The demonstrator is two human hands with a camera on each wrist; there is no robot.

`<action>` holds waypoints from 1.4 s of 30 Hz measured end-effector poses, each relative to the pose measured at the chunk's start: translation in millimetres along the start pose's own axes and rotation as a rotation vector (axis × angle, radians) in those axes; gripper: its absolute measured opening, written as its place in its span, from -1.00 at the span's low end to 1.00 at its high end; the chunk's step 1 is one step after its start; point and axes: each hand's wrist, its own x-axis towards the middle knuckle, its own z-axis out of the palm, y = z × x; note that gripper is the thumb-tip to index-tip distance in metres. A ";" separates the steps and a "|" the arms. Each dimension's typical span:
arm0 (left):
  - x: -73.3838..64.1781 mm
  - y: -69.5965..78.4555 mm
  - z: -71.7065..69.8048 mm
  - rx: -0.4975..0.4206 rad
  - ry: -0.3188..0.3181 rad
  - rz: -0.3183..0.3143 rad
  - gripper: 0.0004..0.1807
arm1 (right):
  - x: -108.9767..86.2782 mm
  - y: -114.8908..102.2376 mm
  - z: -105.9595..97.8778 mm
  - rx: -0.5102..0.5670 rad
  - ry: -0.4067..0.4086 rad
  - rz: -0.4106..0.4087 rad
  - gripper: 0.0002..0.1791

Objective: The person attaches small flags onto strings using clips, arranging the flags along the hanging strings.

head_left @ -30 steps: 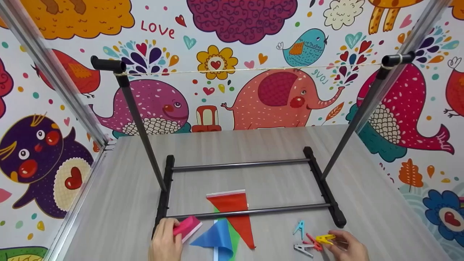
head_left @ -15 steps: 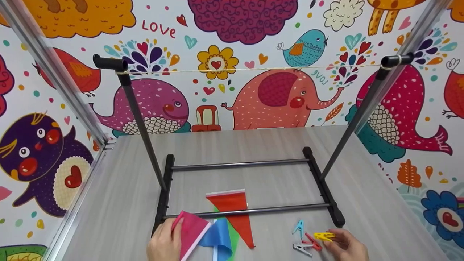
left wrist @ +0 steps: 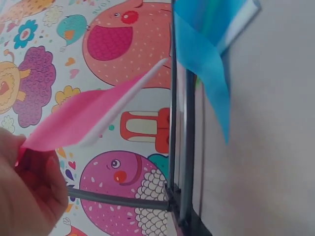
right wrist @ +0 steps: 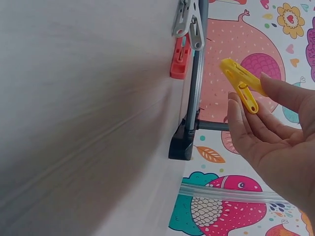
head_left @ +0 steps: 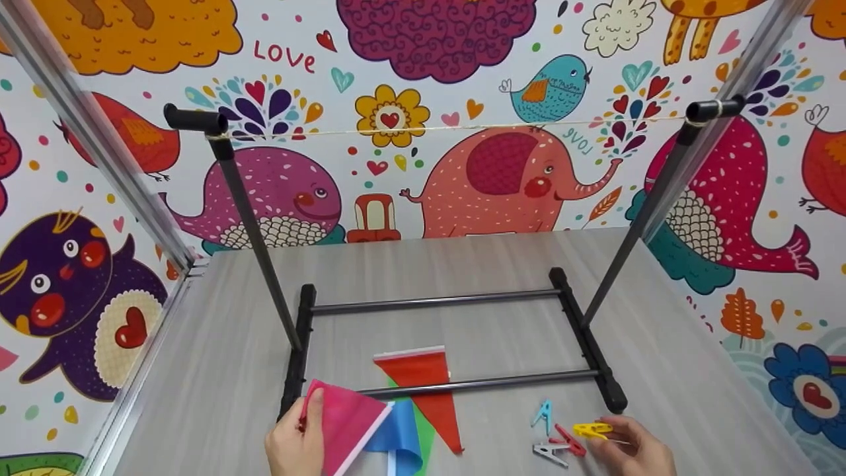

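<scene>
At the lower left of the head view my left hand [head_left: 295, 436] pinches a pink pennant [head_left: 350, 423] with a white edge, thumb on top of the cloth. The left wrist view has the pennant [left wrist: 83, 118] raised off the table. On the right, my right hand [head_left: 636, 448] holds a yellow clothespin [head_left: 592, 430] between thumb and fingers; the right wrist view has this clothespin [right wrist: 241, 83] up close. Beside it on the table lie a blue clothespin [head_left: 544, 415], a red clothespin [head_left: 570, 441] and a grey clothespin [head_left: 550, 454].
Blue [head_left: 403, 430], green [head_left: 426, 436] and red pennants [head_left: 423, 373] overlap near the front bar [head_left: 496, 383] of a black stand. Between its two posts a thin string [head_left: 396, 131] is stretched. A patterned wall [head_left: 410, 66] stands behind the table [head_left: 489, 261].
My left hand has turned the pink pennant from folded to spread flat, its white edge now facing right over part of the blue one. The right hand stays nearly still with the yellow clothespin.
</scene>
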 end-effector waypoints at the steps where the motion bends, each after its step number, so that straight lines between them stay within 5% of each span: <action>1: 0.8 2.7 -0.8 -0.025 -0.022 -0.049 -0.63 | -0.8 -0.8 -0.4 0.001 -0.004 -0.001 -0.48; 7: 3.2 14.3 -3.7 -0.256 -0.168 -0.290 -0.79 | -3.9 -4.9 -2.8 0.009 -0.017 -0.002 -0.49; 11: 3.6 18.4 -3.5 -0.445 -0.222 -0.365 -0.71 | -4.9 -6.7 -3.0 0.022 -0.010 0.002 -0.53; 15: 3.5 21.8 -3.8 -0.506 -0.273 -0.403 -0.56 | -7.2 -7.6 -3.2 0.035 0.004 -0.008 -0.55; 26: -4.5 27.3 -4.4 -0.468 -0.283 -0.403 -0.55 | -13.1 -18.8 6.3 0.153 0.105 -0.012 -0.52; 34: -6.6 25.9 -4.8 -0.471 -0.291 -0.400 -0.52 | -9.7 -27.8 13.1 0.211 0.079 -0.002 -0.55; 42: -6.7 24.8 -0.3 -0.570 -0.299 -0.394 -0.73 | -8.0 -30.9 16.8 0.236 0.079 0.009 -0.56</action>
